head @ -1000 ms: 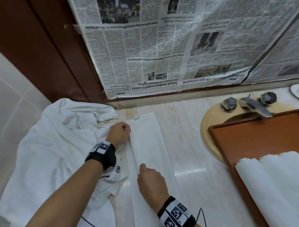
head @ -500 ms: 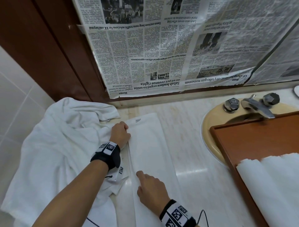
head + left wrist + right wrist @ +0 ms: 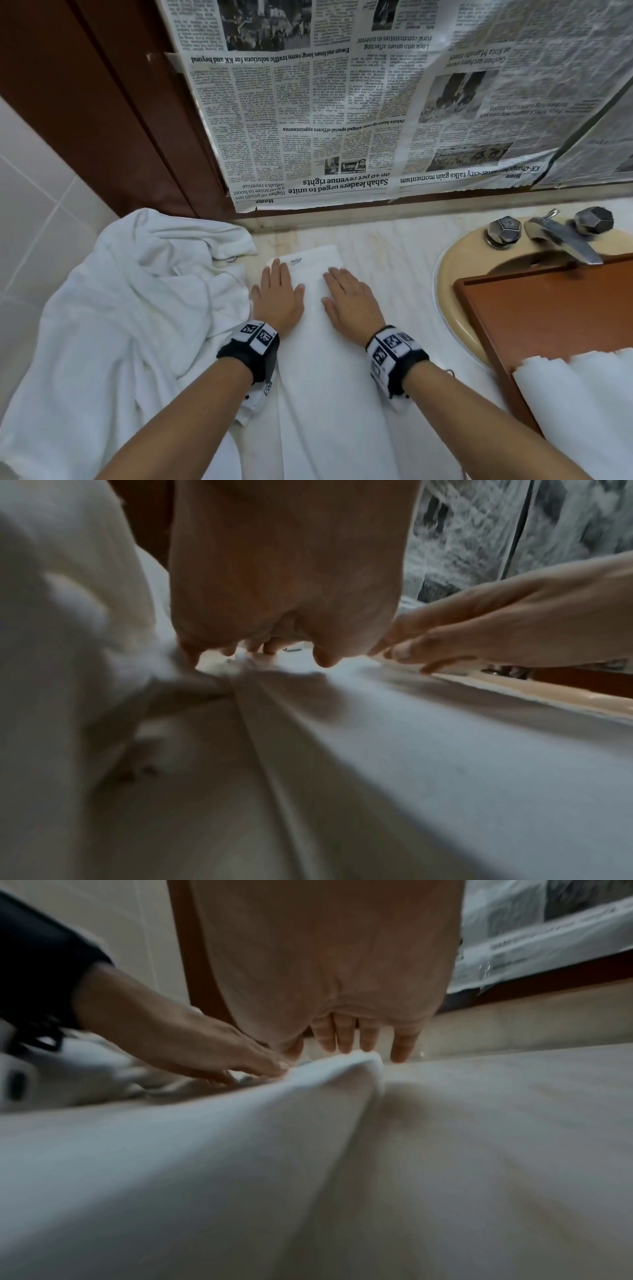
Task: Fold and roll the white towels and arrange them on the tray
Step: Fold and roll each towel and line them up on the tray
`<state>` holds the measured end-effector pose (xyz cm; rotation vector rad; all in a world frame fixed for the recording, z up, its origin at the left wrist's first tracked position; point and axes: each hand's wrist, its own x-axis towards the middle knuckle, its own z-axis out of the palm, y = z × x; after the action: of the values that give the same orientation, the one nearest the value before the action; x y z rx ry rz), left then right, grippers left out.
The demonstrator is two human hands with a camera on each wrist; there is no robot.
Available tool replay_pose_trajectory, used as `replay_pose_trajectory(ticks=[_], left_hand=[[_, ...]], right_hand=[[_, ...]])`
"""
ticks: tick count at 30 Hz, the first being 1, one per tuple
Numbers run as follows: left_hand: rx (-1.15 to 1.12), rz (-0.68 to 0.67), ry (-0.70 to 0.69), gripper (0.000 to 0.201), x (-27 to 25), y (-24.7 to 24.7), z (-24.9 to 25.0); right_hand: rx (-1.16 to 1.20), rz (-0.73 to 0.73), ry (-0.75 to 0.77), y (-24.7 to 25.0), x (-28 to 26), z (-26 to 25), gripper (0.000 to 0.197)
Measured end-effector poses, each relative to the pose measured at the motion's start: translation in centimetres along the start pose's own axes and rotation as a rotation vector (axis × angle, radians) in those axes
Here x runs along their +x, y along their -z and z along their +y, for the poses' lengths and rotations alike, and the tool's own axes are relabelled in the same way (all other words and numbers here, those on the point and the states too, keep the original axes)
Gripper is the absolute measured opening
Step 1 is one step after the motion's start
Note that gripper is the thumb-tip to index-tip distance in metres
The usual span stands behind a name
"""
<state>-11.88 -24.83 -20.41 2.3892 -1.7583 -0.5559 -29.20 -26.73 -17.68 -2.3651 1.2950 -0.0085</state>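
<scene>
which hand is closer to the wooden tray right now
Right. The right hand lies flat on the folded towel, on the wooden tray's side; the left hand lies farther away.

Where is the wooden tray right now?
In the head view, the wooden tray sits at the right, over the sink, just below the tap.

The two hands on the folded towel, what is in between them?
Only a bare strip of the folded white towel lies between the left hand and the right hand, both pressed flat on it. The head view shows this.
</scene>
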Motion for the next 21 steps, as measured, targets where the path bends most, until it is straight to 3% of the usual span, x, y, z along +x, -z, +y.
replay_pose_trajectory(ticks=[4,8,12,17,19,21], left_hand=[[0.053,0.012,0.080,0.067,0.1,-1.5,-0.4],[0.060,0.036,0.101,0.067,0.1,-2.0,-0.3],[0.049,-0.007,0.081,0.068,0.2,-2.0,0.1],[0.038,-0.052,0.049,0.068,1.0,-2.4,2.3],[0.037,-0.063,0.027,0.068,1.4,-2.5,3.3],[0.033,-0.060,0.006,0.067,1.9,-2.6,4.1]], right_hand=[[-0.127,-0.122,0.003,-0.9,2.9,1.8,0.088],[-0.171,-0.123,-0.056,-1.0,4.0,3.7,0.061],[-0.102,-0.065,-0.126,-0.5,2.9,4.1,0.059],[-0.180,-0.094,-0.019,-1.8,-0.4,3.6,0.078],[-0.209,-0.104,-0.036,-1.7,-1.1,4.9,0.091],[-0.210,-0.094,-0.070,-1.0,-0.9,6.7,0.090]])
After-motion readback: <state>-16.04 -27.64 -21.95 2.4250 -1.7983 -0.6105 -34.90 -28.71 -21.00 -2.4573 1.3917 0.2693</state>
